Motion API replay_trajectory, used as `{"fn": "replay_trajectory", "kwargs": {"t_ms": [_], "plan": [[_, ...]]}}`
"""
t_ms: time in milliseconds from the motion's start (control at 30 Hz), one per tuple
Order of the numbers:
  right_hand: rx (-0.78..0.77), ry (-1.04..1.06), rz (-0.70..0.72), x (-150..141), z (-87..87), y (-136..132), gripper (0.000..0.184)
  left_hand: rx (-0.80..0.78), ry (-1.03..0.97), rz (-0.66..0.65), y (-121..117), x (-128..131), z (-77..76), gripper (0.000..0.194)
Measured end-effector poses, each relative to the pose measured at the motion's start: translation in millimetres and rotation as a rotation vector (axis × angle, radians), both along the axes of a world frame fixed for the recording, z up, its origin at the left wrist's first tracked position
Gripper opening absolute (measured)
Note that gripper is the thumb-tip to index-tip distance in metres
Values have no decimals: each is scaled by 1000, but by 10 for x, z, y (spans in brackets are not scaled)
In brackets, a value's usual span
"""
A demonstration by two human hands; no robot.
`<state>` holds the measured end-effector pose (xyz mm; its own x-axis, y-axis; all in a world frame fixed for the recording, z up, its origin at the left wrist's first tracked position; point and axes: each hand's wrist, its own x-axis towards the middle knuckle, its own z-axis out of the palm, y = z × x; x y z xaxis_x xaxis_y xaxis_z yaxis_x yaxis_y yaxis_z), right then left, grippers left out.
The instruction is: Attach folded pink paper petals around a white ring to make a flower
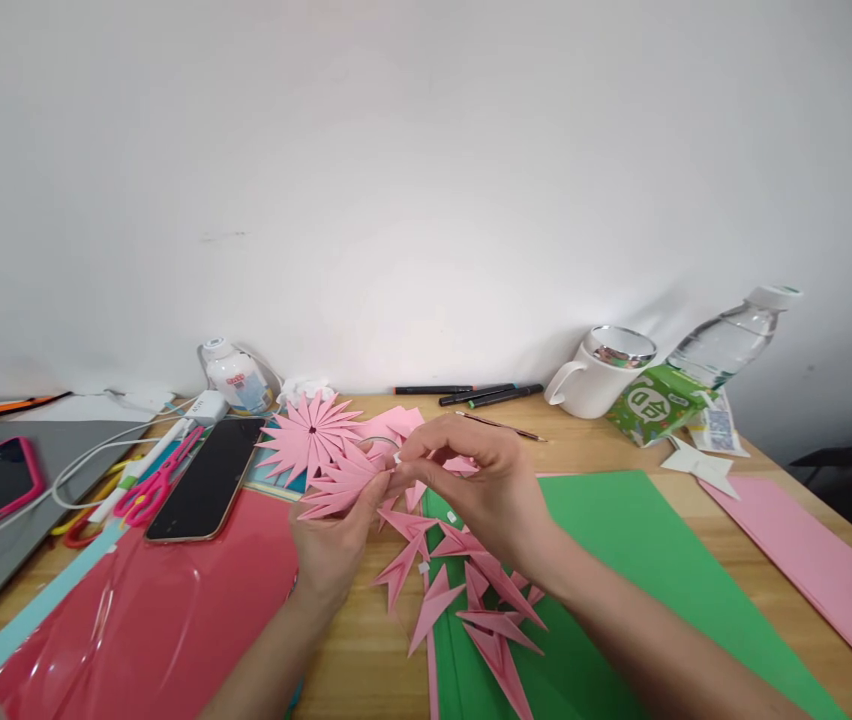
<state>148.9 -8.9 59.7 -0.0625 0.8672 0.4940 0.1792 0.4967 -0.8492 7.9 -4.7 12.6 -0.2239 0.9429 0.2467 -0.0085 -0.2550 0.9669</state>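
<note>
My left hand [332,555] is closed on a pink folded-paper fan [340,482], made of several pointed pieces joined side by side. My right hand [475,480] meets it at the fan's right end, thumb and forefinger pinched on a small white piece [397,458], perhaps tape; the fingers partly cover it. Just behind the fan lies a finished-looking round pink paper star [312,430] with a dark hole at its centre. Loose pink folded points [497,625] are scattered below my hands, some on green paper [621,560]. Tiny white scraps [451,518] lie among them.
Left are a black phone [208,480], pink scissors [160,480], a red plastic-covered sheet [163,610] and a white bottle [237,375]. Markers [505,396] and a pencil [520,430] lie behind. Right stand a mug [598,375], a tilted water bottle [730,340], a green packet [655,405] and pink strips [808,570].
</note>
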Motion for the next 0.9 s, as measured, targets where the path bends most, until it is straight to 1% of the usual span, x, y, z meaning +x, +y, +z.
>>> {"fn": "replay_trajectory", "kwargs": {"t_ms": [133, 200, 267, 367, 400, 467, 533, 633, 800, 900], "plan": [[49, -54, -44, -31, -68, 25, 12, 35, 71, 52, 3, -18, -48, 11], [36, -66, -45, -49, -81, 21, 11, 45, 92, 64, 8, -27, -58, 10], [-61, -19, 14, -65, -81, 12, 8, 51, 110, 83, 15, -33, -57, 11], [-262, 92, 127, -88, -86, 5, 9, 30, 135, 121, 20, -37, -52, 17], [-312, 121, 152, -99, -95, 6, 9, 14, 144, 138, 20, -38, -53, 17], [-363, 167, 172, -129, -130, 10, 7, -2, 152, 168, 19, -38, -61, 15], [-382, 200, 172, -166, -177, 16, 6, 24, 137, 170, 18, -38, -73, 15], [-367, 192, 129, -214, -243, 21, 9, 57, 106, 125, 23, -36, -93, 19], [-339, 136, 49, -250, -298, 19, 13, 21, 51, 110, 42, -24, -115, 17], [-355, 166, 38, -256, -305, 28, 12, 13, 76, 110, 48, -15, -100, 17]]}}
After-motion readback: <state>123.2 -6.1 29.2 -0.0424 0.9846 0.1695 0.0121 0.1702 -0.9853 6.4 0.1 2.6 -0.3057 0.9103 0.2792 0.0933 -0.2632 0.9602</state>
